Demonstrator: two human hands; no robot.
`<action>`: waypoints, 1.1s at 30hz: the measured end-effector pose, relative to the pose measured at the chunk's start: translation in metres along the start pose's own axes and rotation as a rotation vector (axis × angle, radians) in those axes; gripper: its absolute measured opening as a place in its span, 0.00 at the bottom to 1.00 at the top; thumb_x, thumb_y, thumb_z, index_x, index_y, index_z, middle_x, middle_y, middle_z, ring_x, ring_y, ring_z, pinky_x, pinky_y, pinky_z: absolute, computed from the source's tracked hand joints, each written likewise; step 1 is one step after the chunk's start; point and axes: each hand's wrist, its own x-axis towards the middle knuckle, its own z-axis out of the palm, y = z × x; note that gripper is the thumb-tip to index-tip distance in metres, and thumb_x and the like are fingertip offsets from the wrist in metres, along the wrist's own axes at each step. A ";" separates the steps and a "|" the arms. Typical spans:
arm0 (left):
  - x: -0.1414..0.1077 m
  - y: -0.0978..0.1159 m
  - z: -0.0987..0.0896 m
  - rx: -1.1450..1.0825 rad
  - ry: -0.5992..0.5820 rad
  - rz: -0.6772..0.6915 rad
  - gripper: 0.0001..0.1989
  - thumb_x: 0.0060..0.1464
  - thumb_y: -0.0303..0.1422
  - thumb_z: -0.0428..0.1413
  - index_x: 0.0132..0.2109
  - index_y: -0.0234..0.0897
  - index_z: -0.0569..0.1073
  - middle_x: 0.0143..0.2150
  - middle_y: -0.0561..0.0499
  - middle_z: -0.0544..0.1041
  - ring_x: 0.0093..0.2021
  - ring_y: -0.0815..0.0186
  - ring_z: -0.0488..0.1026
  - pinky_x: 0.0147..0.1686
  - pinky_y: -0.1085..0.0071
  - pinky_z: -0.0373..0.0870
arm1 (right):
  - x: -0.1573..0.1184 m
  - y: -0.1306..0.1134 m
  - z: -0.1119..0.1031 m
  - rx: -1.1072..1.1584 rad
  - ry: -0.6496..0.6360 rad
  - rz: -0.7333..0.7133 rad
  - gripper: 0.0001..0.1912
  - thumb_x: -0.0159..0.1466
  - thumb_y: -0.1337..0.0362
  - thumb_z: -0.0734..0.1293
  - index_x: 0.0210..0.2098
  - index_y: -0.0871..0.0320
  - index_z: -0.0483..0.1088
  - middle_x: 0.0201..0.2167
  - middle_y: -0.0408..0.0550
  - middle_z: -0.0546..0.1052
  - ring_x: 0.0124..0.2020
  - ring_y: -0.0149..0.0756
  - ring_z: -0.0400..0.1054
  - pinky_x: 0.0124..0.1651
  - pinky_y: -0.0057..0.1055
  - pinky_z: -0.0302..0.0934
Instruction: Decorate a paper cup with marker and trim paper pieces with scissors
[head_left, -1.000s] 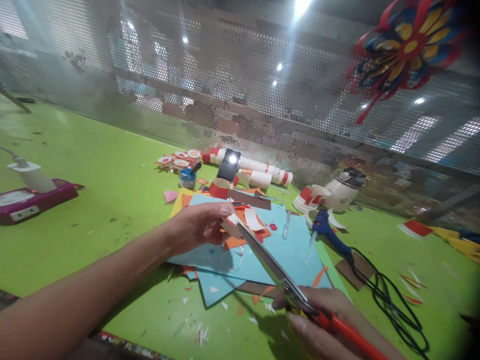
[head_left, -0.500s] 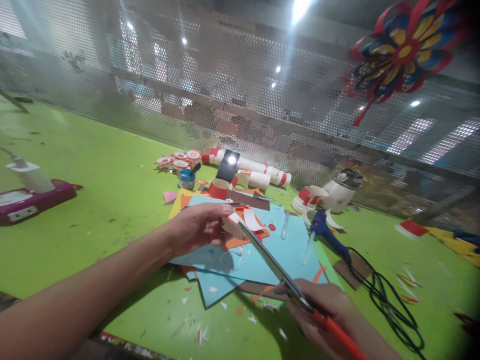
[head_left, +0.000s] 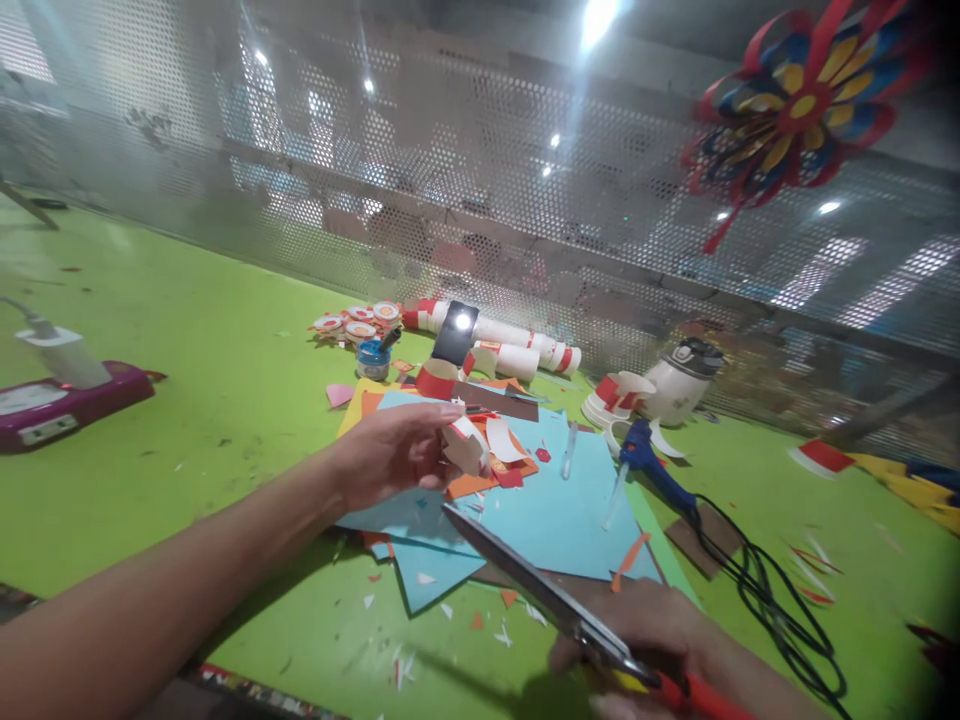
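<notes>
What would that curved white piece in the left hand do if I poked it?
The curved white piece would probably bend, because it looks papery and thin. It's likely light, since the left hand holds just one side. It might spring back, given its curl.

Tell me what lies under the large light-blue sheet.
Around the large sheet, parts of another blue sheet, a yellow sheet, a green sheet and a brown piece stick out. Their covered parts, and anything wholly beneath, cannot be seen.
</notes>
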 end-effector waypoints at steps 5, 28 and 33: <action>0.002 0.001 -0.001 0.036 -0.036 0.044 0.14 0.48 0.39 0.60 0.33 0.29 0.76 0.29 0.43 0.77 0.26 0.68 0.67 0.20 0.75 0.52 | 0.002 0.029 0.005 -0.032 -0.021 0.086 0.15 0.62 0.62 0.65 0.47 0.51 0.77 0.37 0.48 0.81 0.35 0.37 0.76 0.36 0.29 0.71; 0.001 -0.006 0.000 0.120 -0.060 0.192 0.09 0.52 0.29 0.63 0.42 0.34 0.76 0.38 0.49 0.76 0.34 0.69 0.74 0.36 0.73 0.71 | 0.010 0.029 0.018 -0.221 0.145 0.063 0.14 0.64 0.62 0.63 0.46 0.57 0.77 0.31 0.48 0.82 0.28 0.35 0.75 0.29 0.24 0.67; 0.000 -0.005 0.003 0.094 -0.045 0.214 0.11 0.49 0.27 0.64 0.41 0.34 0.76 0.38 0.49 0.77 0.36 0.67 0.75 0.36 0.71 0.72 | 0.011 0.029 0.024 -0.293 0.242 0.056 0.13 0.63 0.62 0.64 0.43 0.55 0.78 0.32 0.49 0.83 0.28 0.36 0.76 0.31 0.26 0.69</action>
